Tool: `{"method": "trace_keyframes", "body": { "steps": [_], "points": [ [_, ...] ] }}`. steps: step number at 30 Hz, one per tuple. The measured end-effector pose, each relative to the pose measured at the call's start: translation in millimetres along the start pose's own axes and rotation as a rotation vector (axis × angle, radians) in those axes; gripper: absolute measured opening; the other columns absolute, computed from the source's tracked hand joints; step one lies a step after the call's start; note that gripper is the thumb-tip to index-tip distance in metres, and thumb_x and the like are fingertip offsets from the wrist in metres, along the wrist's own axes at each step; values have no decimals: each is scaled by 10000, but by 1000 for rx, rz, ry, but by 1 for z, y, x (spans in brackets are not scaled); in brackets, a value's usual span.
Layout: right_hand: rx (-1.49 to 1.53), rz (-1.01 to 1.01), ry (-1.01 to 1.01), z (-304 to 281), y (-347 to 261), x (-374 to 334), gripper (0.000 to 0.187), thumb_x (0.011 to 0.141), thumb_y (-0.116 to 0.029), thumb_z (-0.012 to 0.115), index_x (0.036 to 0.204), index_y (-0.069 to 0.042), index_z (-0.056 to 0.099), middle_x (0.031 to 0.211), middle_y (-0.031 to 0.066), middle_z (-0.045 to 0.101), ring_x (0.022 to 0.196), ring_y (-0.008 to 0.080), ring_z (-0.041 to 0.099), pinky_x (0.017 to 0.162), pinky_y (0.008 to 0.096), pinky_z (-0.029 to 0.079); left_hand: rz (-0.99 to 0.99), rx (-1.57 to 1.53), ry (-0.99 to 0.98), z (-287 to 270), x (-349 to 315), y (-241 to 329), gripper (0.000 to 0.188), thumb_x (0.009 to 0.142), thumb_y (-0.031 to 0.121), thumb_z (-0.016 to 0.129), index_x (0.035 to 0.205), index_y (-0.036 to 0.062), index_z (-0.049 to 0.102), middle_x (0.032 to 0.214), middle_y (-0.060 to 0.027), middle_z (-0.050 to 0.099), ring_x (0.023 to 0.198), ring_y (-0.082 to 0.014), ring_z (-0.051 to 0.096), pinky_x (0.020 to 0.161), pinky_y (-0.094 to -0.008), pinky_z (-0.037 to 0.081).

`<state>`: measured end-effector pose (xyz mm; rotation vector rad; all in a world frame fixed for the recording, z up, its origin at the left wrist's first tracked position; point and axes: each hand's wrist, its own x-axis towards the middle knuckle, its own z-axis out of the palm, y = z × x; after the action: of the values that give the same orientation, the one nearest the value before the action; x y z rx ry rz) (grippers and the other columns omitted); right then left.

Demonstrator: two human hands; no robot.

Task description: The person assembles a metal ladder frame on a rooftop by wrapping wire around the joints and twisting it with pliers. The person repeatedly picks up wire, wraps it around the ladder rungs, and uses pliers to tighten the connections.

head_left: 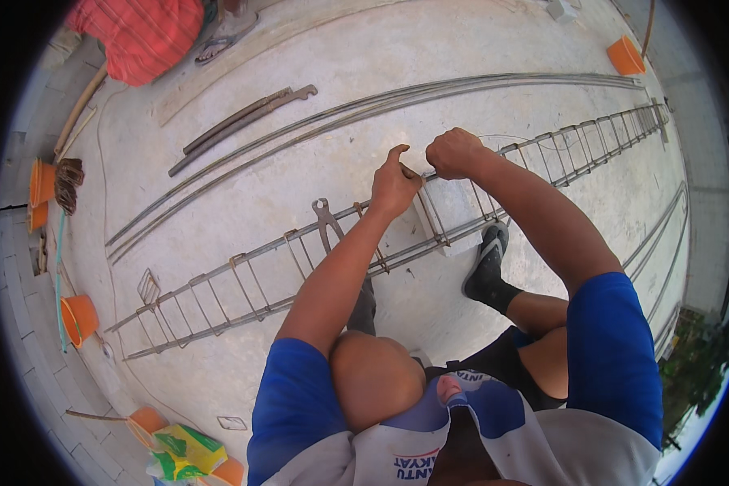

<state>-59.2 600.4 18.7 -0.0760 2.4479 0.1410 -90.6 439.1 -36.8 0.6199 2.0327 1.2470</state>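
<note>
A long, ladder-like rebar cage (211, 304) with stirrups along it runs from lower left to upper right in front of me. My left hand (394, 186) is over its far bar, index finger and thumb apart, with nothing visible between them. Just right of it, my right hand (455, 154) is closed in a fist above the same bar; whatever it grips is hidden. Under the cage, below my hands, sits a pale block (454, 212). Steel pincers (324, 217) lean on the cage left of my left forearm, their lower part partly behind that arm.
Loose long rebars (356, 105) lie beyond the cage, with two notched bar-bending tools (239, 130) farther left. Orange buckets (79, 318) stand along the left wall, another bucket (625, 55) at far right. A person in red cloth (150, 36) is at upper left. More bars (664, 243) lie right.
</note>
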Motion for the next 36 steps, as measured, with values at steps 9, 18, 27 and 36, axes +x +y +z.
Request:
{"method": "trace_keyframes", "body": {
  "steps": [9,18,27,36],
  "points": [
    [236,-143,184,-29,-11,13,153,766,-180,624,817,-59,703,827,133,690,840,313,668,725,435,529,0,11,14,0,1,-1,488,743,100,747,1180,19,547,816,-110,692,787,-263,679,729,-357,515],
    [555,7,610,-3,-112,-62,186,812,-166,615,959,-53,624,955,158,592,878,346,602,777,444,482,38,110,300,-107,-35,16,340,839,146,631,1150,13,595,878,-118,688,815,-238,669,756,-337,505],
    [660,-474,1148,-61,-223,-174,260,775,-191,732,657,-78,530,643,55,478,567,237,537,531,365,443,12,224,419,-201,-215,92,278,895,168,618,1129,19,614,948,-103,672,820,-168,607,754,-305,485],
    [520,-974,1309,-173,-251,-319,154,718,-180,661,669,-92,544,663,23,442,591,165,508,523,301,397,66,299,177,-185,-280,129,281,895,145,630,1137,5,610,897,-83,658,775,-147,582,693,-300,479]
  ]
}}
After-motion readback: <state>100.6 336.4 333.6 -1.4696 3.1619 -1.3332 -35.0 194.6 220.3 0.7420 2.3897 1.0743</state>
